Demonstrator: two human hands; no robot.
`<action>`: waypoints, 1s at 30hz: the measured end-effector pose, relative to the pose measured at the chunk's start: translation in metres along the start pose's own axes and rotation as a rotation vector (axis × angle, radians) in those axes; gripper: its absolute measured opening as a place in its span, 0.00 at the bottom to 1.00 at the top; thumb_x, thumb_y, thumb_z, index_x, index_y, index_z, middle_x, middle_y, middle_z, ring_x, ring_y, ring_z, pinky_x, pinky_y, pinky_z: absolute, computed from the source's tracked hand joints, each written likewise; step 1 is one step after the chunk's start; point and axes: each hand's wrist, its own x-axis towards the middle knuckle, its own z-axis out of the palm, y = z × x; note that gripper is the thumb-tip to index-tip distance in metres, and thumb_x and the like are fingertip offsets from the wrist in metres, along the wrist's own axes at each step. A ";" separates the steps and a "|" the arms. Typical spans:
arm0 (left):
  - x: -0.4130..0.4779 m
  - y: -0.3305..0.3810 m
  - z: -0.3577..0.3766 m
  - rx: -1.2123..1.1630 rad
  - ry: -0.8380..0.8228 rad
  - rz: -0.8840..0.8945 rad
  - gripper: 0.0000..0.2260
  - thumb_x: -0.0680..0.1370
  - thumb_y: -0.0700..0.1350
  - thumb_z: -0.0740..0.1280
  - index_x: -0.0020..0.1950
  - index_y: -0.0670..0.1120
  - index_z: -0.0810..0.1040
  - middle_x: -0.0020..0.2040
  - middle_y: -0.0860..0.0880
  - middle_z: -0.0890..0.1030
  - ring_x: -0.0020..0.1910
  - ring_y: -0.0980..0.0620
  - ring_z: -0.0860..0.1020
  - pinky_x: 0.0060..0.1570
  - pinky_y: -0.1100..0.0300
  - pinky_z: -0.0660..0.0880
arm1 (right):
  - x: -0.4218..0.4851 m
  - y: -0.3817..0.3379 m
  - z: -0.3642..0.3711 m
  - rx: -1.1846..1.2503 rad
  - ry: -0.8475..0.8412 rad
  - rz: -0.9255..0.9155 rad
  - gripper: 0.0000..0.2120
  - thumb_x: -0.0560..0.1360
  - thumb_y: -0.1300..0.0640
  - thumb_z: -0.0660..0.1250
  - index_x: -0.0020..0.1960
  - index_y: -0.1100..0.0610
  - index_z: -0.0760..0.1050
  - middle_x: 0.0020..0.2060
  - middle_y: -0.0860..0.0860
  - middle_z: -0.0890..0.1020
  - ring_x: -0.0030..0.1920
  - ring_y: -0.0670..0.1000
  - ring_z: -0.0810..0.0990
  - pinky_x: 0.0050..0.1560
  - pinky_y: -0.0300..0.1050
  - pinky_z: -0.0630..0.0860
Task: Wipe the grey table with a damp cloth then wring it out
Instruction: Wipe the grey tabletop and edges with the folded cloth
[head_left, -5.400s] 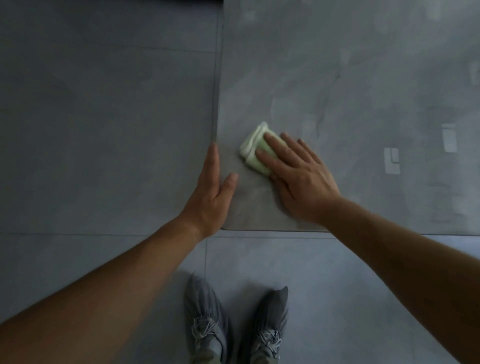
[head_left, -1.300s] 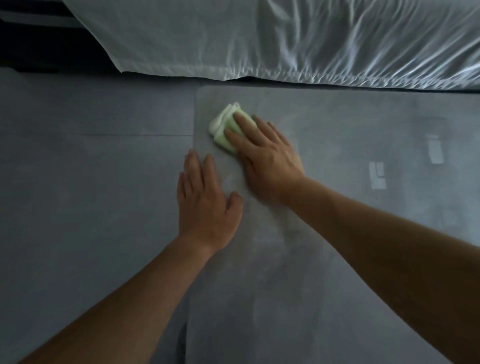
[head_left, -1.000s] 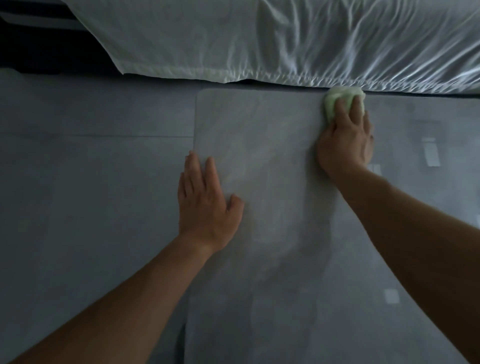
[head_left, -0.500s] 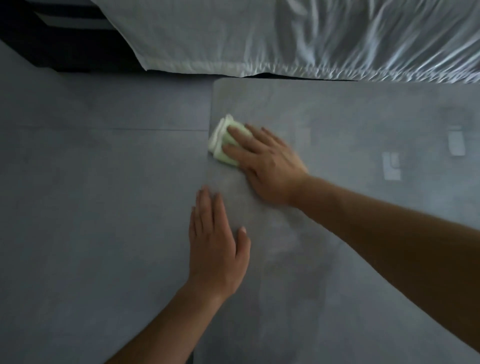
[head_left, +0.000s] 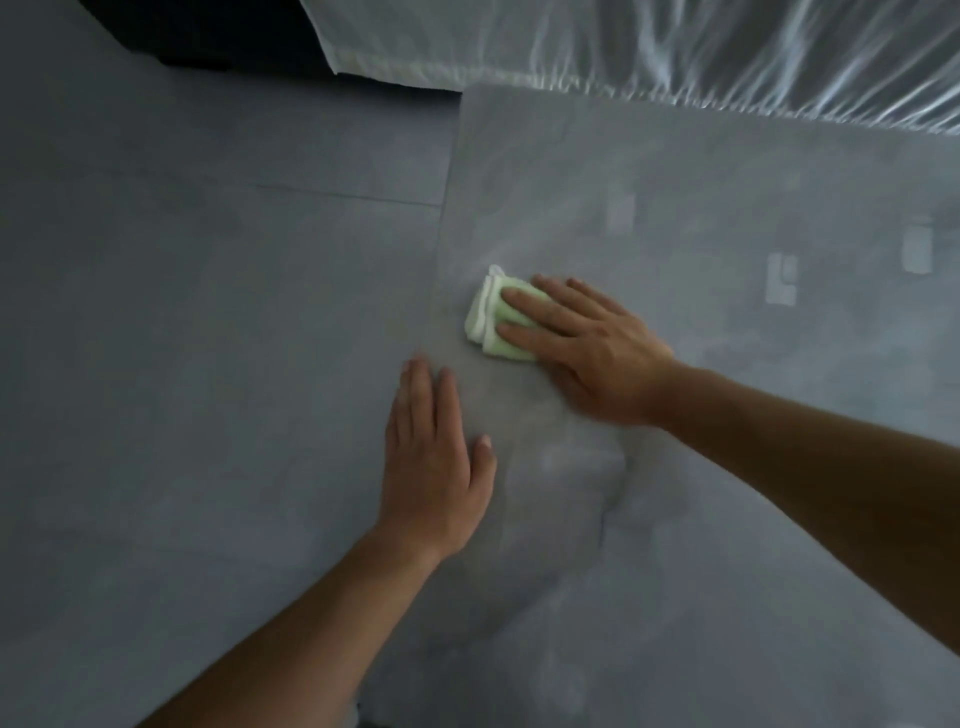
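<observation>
A folded pale green cloth (head_left: 485, 314) lies on the grey table (head_left: 701, 208) near its left edge. My right hand (head_left: 587, 348) presses flat on the cloth with straight fingers that cover its right part. My left hand (head_left: 434, 457) rests flat on the table's left edge, below and left of the cloth, fingers straight and together, holding nothing.
A white rumpled bed sheet (head_left: 649, 47) hangs along the table's far edge. Grey tiled floor (head_left: 208, 312) fills the left side. A dark gap (head_left: 208, 36) lies at the top left. Pale light reflections (head_left: 779, 278) show on the tabletop at the right.
My right hand swept the cloth right along the far edge, then back to the left edge, and now it sits a little nearer to me. My left hand stays flat on the table edge.
</observation>
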 end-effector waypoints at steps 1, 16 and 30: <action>-0.004 0.000 0.001 0.003 0.000 -0.002 0.32 0.76 0.52 0.55 0.76 0.35 0.58 0.78 0.34 0.52 0.78 0.37 0.52 0.74 0.44 0.56 | -0.002 0.010 -0.001 0.009 0.042 0.092 0.26 0.79 0.55 0.58 0.77 0.48 0.65 0.78 0.52 0.62 0.77 0.61 0.61 0.76 0.61 0.60; -0.090 -0.031 0.016 -0.193 0.028 0.071 0.30 0.78 0.50 0.56 0.75 0.35 0.59 0.79 0.38 0.53 0.78 0.42 0.52 0.76 0.50 0.54 | -0.006 -0.075 0.021 0.109 0.093 0.235 0.27 0.78 0.59 0.61 0.76 0.47 0.66 0.79 0.51 0.61 0.78 0.61 0.59 0.77 0.60 0.56; -0.188 -0.065 0.030 -0.511 -0.035 0.029 0.32 0.78 0.51 0.55 0.78 0.39 0.51 0.78 0.50 0.47 0.78 0.55 0.47 0.73 0.68 0.43 | -0.135 -0.202 0.060 0.079 0.114 0.165 0.28 0.76 0.61 0.67 0.74 0.50 0.69 0.78 0.52 0.64 0.78 0.60 0.61 0.75 0.60 0.61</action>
